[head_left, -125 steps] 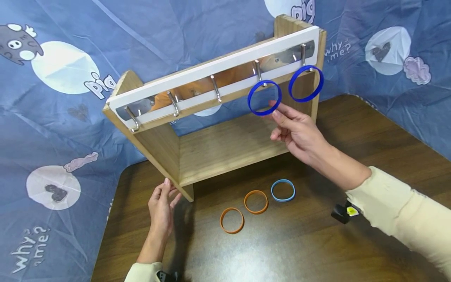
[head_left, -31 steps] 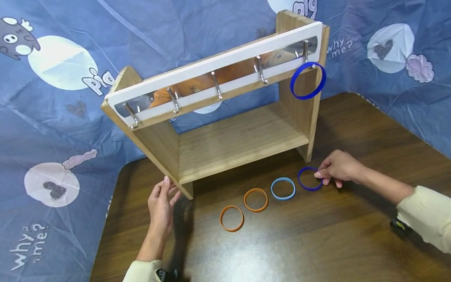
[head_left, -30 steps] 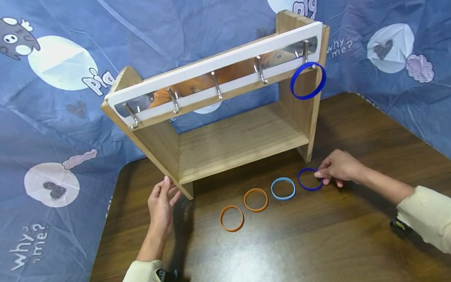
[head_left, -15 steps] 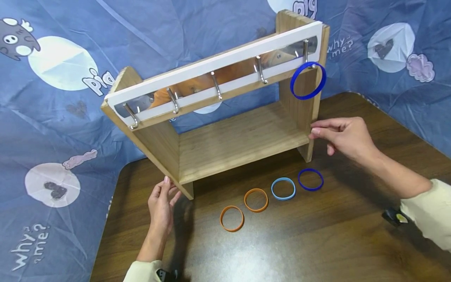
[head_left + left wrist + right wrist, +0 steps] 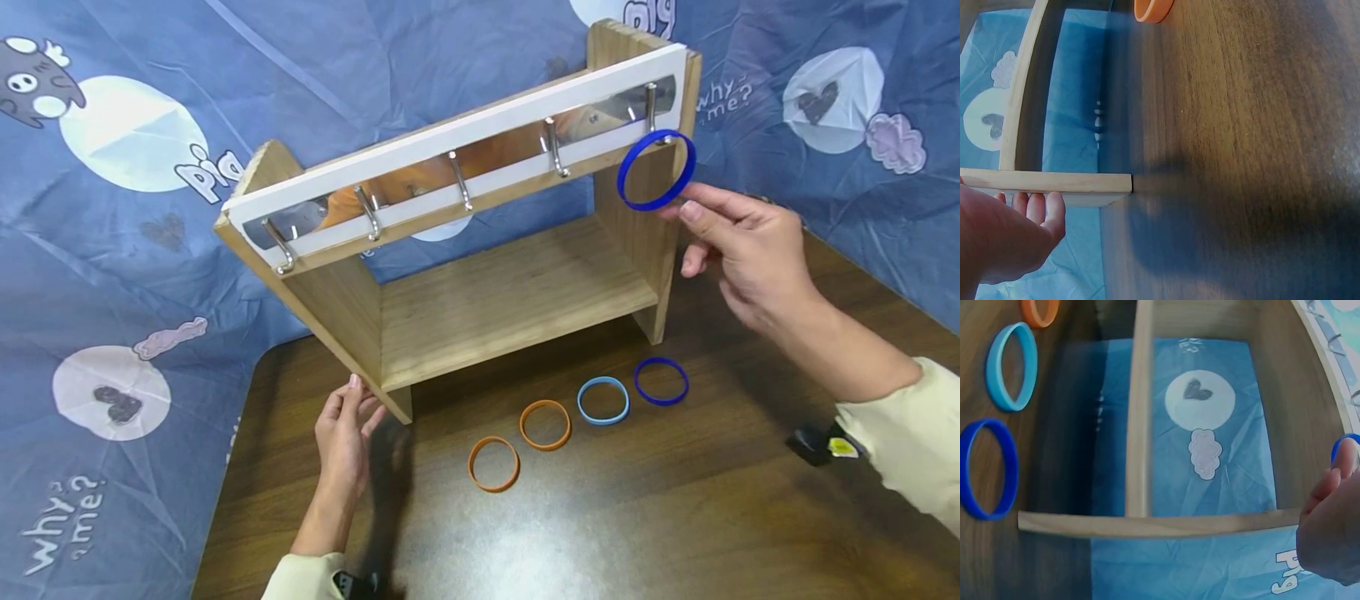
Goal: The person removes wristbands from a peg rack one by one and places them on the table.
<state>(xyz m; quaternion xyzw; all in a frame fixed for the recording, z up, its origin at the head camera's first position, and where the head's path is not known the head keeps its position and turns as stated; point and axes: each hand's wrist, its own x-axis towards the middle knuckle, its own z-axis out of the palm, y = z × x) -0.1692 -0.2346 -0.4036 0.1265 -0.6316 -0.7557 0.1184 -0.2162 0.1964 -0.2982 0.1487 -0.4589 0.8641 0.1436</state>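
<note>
A dark blue wristband [image 5: 627,185] hangs from the rightmost hook [image 5: 651,108] of the wooden rack [image 5: 517,292]. My right hand [image 5: 757,250] pinches its lower right edge between thumb and index finger; in the right wrist view only a bit of that band shows past the fingertips. At the rack's lower left, my left hand [image 5: 345,446] rests its fingertips against the outside of the side panel [image 5: 1072,181]. On the table lie a second dark blue wristband [image 5: 662,405], a light blue wristband [image 5: 603,422] and two orange wristbands [image 5: 545,448], spaced in a slanting row.
Several more metal hooks [image 5: 457,179] line the rack's white-edged front bar, with nothing hung on them. Patterned blue cloth [image 5: 420,50] stands behind the rack. The dark wooden table [image 5: 675,517] extends toward the person.
My right hand has left the dark blue wristband laid on the table and risen to the one hanging on the right hook, now pinching it. The left hand stays in place.
</note>
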